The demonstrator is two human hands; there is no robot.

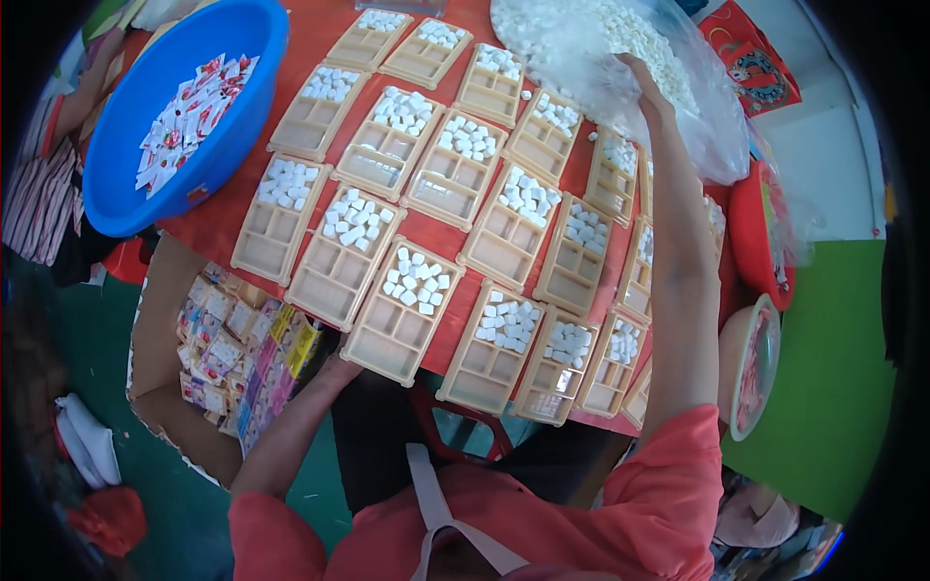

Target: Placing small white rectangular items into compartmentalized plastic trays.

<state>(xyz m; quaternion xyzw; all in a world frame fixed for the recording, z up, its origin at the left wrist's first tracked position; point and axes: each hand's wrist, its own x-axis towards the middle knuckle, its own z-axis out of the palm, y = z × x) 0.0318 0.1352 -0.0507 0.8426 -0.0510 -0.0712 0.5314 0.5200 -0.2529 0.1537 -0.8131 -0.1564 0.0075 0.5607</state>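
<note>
Rows of beige compartment trays cover the red table, each with white marshmallow-like pieces in its large far compartment; the smaller compartments I can make out hold none. My left hand (339, 368) is at the near left corner of one compartment tray (387, 334) by the table's front edge. Its fingers are hidden under that tray. At the far right, my outstretched right hand (647, 89) is against a clear plastic bag (712, 136) full of loose white pieces (630, 34). One finger points toward the bag's contents; the other fingers are hard to make out.
A blue basin (107, 194) with small wrapped packets stands at the left. Below it, a cardboard box (160, 339) holds several packaged items. At the right are a red basin (751, 232) and a pale bowl (734, 387) with pinkish contents. Two loose white pieces lie between trays.
</note>
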